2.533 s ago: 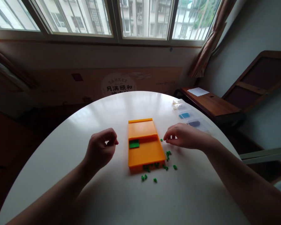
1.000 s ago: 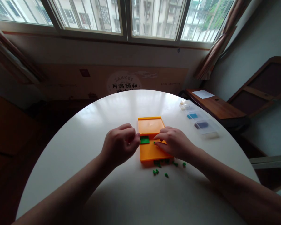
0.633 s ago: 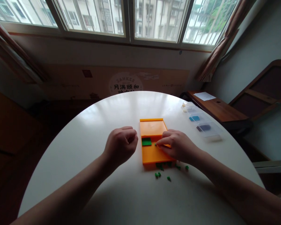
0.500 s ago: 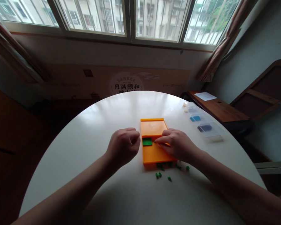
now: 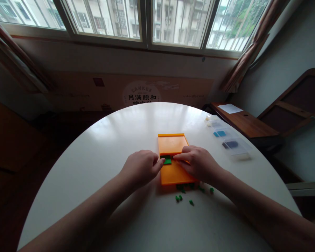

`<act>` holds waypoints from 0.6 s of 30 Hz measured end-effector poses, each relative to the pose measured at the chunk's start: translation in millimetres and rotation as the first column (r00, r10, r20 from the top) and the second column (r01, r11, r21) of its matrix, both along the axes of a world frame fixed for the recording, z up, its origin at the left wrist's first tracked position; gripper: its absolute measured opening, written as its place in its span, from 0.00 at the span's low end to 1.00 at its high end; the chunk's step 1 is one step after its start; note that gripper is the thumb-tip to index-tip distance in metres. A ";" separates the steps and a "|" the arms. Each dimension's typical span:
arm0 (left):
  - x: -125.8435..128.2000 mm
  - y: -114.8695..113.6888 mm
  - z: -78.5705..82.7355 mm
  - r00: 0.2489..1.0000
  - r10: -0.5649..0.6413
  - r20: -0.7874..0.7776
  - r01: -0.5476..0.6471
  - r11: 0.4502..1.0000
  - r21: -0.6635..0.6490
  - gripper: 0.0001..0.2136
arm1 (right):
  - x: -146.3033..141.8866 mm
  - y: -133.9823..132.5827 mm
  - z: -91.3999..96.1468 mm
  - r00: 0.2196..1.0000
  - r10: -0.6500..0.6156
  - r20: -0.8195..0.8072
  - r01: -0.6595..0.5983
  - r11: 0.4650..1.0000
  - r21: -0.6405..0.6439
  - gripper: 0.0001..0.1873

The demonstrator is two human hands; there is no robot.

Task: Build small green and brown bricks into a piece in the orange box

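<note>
An orange plastic case (image 5: 177, 176) lies unfolded on the white table, with a studded green block patch (image 5: 168, 160) at the left of its middle strip. My left hand (image 5: 141, 168) is at the case's left edge, fingers curled and thumb over the patch's left part. Whether anything is between those fingers is hidden. From the right, my right hand (image 5: 199, 161) reaches over the case, thumb and forefinger pinched just right of the patch. A small green piece appears at its fingertips, mostly covered. Several loose green pieces (image 5: 191, 202) lie in front of the case.
Clear plastic boxes (image 5: 238, 148) holding blue and dark pieces stand at the table's right. Beyond the rim of the round white table (image 5: 94, 150) are a wooden desk (image 5: 248, 122) with a paper sheet and a leaning wooden frame (image 5: 299, 101).
My left hand has moved slightly right and down, its thumb now stretched onto the green patch. My right hand stays nearly in place, still pinched by the patch.
</note>
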State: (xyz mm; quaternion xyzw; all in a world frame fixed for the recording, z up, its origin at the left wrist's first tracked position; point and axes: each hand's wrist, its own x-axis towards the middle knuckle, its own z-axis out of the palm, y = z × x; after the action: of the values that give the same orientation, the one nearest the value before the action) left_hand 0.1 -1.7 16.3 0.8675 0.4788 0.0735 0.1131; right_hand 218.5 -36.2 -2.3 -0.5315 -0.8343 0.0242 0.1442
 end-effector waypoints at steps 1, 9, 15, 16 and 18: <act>0.5 -0.5 -0.1 1.000 -0.011 -0.017 0.010 1.000 -0.029 0.20 | -0.6 0.5 -0.7 1.000 -0.006 -0.003 0.006 1.000 -0.001 0.12; 0.3 -1.8 1.4 0.997 -0.061 -0.053 0.052 0.988 -0.145 0.18 | 0.4 0.1 -6.1 0.999 -0.017 -0.038 0.017 1.000 -0.006 0.14; 1.4 -0.7 0.0 0.996 -0.069 -0.055 0.059 0.985 -0.164 0.18 | -0.5 0.2 -6.5 0.999 -0.018 -0.037 0.017 1.000 -0.013 0.13; 1.6 -0.8 0.1 0.996 -0.070 -0.054 0.061 0.984 -0.166 0.18 | -1.0 0.5 -6.6 0.999 -0.018 -0.034 0.018 1.000 -0.011 0.13; 2.0 -1.0 0.7 0.996 -0.074 -0.051 0.064 0.983 -0.172 0.17 | -2.0 1.0 -6.6 0.999 -0.022 -0.026 0.021 1.000 -0.009 0.13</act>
State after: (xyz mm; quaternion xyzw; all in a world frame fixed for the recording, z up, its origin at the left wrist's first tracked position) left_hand 2.1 -2.7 17.0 0.8725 0.4561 0.0033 0.1754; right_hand 216.6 -35.3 -8.9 -0.5408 -0.8265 0.0335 0.1530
